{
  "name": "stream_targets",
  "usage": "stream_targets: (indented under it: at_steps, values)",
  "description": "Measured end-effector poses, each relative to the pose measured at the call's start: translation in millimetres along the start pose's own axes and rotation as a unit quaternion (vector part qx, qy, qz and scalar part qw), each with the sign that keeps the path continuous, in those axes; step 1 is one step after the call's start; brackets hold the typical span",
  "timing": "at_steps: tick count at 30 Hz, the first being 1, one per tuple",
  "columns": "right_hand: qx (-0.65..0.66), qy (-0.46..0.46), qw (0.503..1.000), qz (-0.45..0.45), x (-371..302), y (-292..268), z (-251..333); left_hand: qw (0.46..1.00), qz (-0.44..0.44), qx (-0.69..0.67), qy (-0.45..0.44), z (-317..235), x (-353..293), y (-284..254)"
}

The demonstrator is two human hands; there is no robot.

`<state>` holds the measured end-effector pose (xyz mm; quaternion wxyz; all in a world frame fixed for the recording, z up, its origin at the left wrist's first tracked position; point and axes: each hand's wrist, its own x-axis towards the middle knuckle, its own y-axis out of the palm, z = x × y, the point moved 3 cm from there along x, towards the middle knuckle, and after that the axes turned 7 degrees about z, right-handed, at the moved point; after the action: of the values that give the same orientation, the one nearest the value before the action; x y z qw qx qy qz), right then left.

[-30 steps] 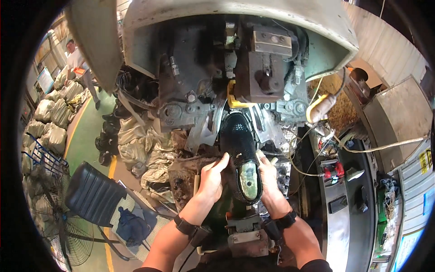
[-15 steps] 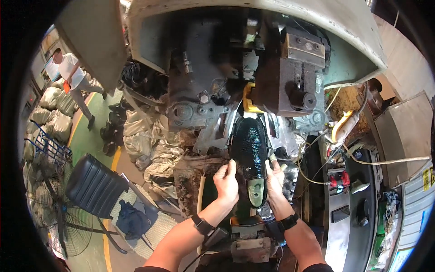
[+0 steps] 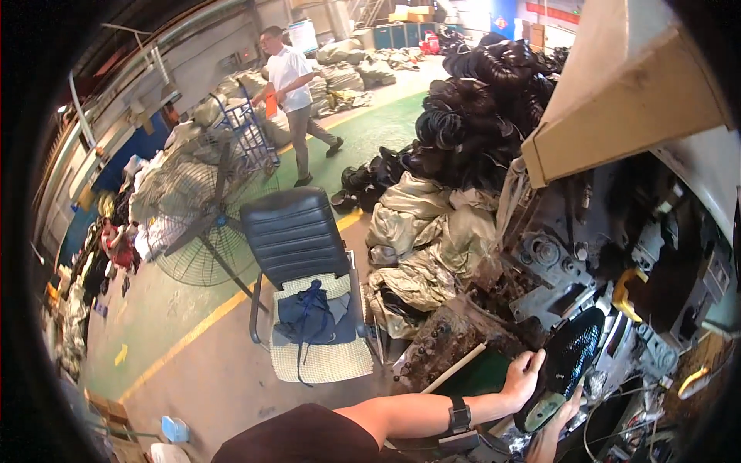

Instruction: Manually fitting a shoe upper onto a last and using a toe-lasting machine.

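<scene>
A glossy black shoe upper (image 3: 577,347) with a scaly texture sits over a green shoe last (image 3: 543,412), whose bare heel end points toward me. It is held in a greasy metal machine (image 3: 540,258) at the right. My left hand (image 3: 525,380) is closed at the upper's left edge, fingers curled; whatever is between them is hidden. My right hand (image 3: 565,418) grips the other side of the upper near the heel, partly covered by the last. A yellow machine part (image 3: 629,295) stands just beyond the toe.
A black office chair (image 3: 293,224) with a dark blue cloth (image 3: 312,315) on its seat stands left of the machine. Behind are tan sacks (image 3: 409,208), heaped black shoe parts (image 3: 494,100), a large fan (image 3: 204,224) and a blue hand truck (image 3: 251,135). A person (image 3: 292,89) walks there with something orange.
My view has swung left, so the machine and shoe now lie at the right edge. Both hands stay at the shoe upper. The person has taken a step in the background.
</scene>
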<state>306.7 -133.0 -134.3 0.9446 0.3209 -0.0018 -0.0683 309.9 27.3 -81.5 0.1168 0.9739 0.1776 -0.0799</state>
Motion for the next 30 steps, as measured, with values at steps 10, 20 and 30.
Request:
stream_targets:
  at_steps: [10, 20, 30]
  values:
    - [-0.129, 0.045, 0.985, -0.108, 4, 20, 6, 0.993, 0.059, -0.101, -0.025, 4, 16, -1]
    - [0.057, 0.037, 0.996, -0.055, -18, 44, 21, 0.953, 0.096, -0.256, -0.131, -2, 5, 4]
    - [0.002, 0.199, 0.98, -0.014, -43, 98, 58, 0.954, 0.223, -0.158, -0.122, -35, -9, 4]
